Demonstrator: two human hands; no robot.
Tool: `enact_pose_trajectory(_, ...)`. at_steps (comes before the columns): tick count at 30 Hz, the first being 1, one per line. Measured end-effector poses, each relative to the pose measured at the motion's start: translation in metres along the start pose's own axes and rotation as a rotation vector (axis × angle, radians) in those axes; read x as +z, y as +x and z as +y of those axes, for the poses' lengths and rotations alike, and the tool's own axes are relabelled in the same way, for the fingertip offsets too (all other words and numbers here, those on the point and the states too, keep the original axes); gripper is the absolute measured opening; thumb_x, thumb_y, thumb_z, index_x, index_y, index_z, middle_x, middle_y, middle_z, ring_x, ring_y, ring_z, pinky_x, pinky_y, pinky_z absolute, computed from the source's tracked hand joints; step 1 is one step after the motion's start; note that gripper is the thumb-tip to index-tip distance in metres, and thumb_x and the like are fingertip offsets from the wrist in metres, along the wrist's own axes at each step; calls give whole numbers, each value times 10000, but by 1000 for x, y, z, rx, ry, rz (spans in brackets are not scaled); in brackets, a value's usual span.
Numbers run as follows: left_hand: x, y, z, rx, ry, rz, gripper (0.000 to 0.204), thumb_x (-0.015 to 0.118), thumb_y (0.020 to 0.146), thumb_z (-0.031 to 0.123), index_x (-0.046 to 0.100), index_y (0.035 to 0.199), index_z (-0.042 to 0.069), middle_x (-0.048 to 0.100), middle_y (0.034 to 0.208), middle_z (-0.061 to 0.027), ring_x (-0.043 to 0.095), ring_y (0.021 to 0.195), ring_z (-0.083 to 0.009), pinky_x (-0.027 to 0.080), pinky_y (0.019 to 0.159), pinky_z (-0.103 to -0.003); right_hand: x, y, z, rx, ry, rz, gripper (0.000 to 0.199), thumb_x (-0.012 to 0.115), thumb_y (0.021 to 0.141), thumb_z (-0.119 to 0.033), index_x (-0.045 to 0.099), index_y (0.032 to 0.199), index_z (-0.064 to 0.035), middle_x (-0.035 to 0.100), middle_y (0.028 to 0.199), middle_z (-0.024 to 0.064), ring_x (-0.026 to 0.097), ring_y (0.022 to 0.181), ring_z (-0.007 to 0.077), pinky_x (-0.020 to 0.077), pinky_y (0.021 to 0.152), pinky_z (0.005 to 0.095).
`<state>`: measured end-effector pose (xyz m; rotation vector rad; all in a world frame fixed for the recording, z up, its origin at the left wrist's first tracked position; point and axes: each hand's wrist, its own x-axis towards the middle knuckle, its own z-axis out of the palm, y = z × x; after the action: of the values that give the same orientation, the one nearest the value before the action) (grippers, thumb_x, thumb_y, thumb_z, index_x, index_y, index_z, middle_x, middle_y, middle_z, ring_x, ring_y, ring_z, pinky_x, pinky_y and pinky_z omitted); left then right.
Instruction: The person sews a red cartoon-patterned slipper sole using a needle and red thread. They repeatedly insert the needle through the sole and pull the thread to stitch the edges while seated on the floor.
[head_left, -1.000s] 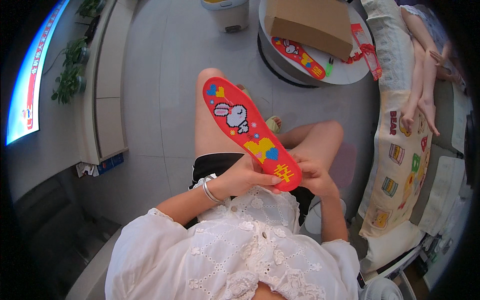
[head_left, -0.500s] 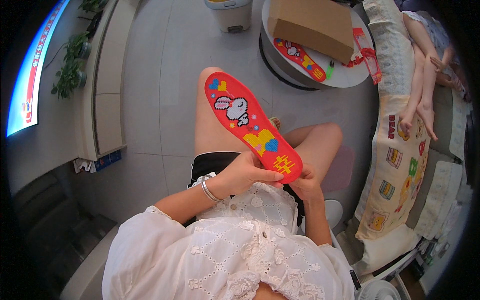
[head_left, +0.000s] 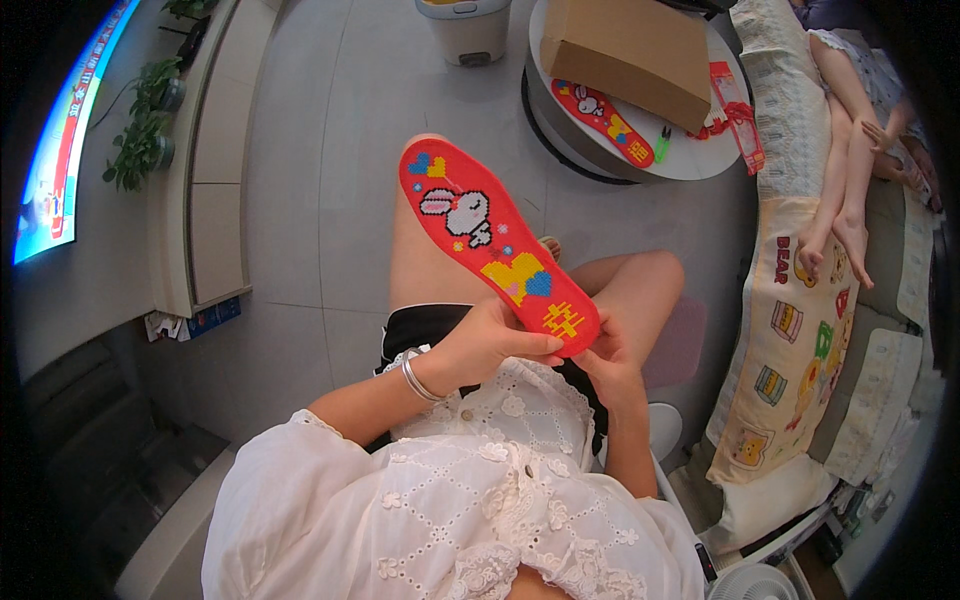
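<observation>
Hands meet at the heel end of a red insole [head_left: 500, 245], just beside each other. Going from the left, the insole's rounded toe lies farthest out, over the left thigh [head_left: 418, 270], rabbit side up. Its long axis slants from there down to the lower right, in toward the body. Next comes the left hand [head_left: 490, 345], clamped on the insole near the heel, thumb laid on the upper face and fingers going beneath, with a silver bracelet [head_left: 415, 378] at the wrist. Yellow stitching shows just ahead of that thumb. At the heel's right-hand edge sits the right hand [head_left: 612, 368], nearer the end than the left; its thumb and fingers are drawn close against the rim, but whether they pinch the rim itself or something thin is too hidden to tell. Well apart, out ahead and to the right, the round surface [head_left: 700, 158] is nearer the right hand; it bears another insole [head_left: 603, 122], a brown box [head_left: 625, 55], a green tool [head_left: 662, 148] and a red pack [head_left: 738, 118].
</observation>
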<state>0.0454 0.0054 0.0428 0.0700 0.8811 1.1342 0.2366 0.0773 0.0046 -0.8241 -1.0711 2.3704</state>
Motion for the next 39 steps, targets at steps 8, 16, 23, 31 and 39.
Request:
enact_pose_trajectory(8, -1, 3, -3, 111, 58, 106, 444, 699, 808, 38, 506, 1205, -10, 625, 1109, -108, 646, 948, -173, 573, 772, -284, 24, 0, -37, -247, -742, 351, 231, 663, 821, -12, 606, 1043, -49, 584, 1020, 69, 564, 890, 165, 466, 728, 260)
enact_pose_trajectory(16, 4, 4, -5, 216, 93, 131, 408, 685, 835, 66, 501, 1191, -9, 622, 1109, -96, 633, 966, -158, 556, 814, -293, 32, 13, -30, -742, -1304, 211, 178, 700, 723, 35, 644, 869, -50, 561, 852, 69, 527, 762, 218, 431, 611, 314)
enact_pose_trajectory(23, -7, 9, -15, 428, 240, 214, 337, 647, 857, 3, 512, 1164, -30, 624, 1101, -98, 628, 977, -173, 553, 817, -298, 44, 4, -36, -758, -781, 108, 86, 561, 879, 24, 512, 935, -18, 607, 930, 125, 529, 645, 172, 442, 570, 260)
enact_pose_trajectory(31, -26, 8, 9, 596, 394, 387, 301, 649, 841, -11, 541, 1117, -66, 650, 1039, -112, 658, 873, -169, 561, 749, -274, -15, -19, -54, -607, -1008, 640, 72, 486, 968, -84, 451, 968, -21, 462, 750, 21, 441, 591, 81, 401, 554, 213)
enact_pose_trajectory(39, -45, 6, 15, 577, 229, 457, 250, 645, 836, -21, 576, 1076, -39, 656, 1009, -116, 669, 895, -203, 583, 757, -322, -30, -23, -80, -658, -1035, 924, 85, 476, 974, -116, 465, 992, -33, 478, 783, 33, 432, 596, 72, 377, 548, 206)
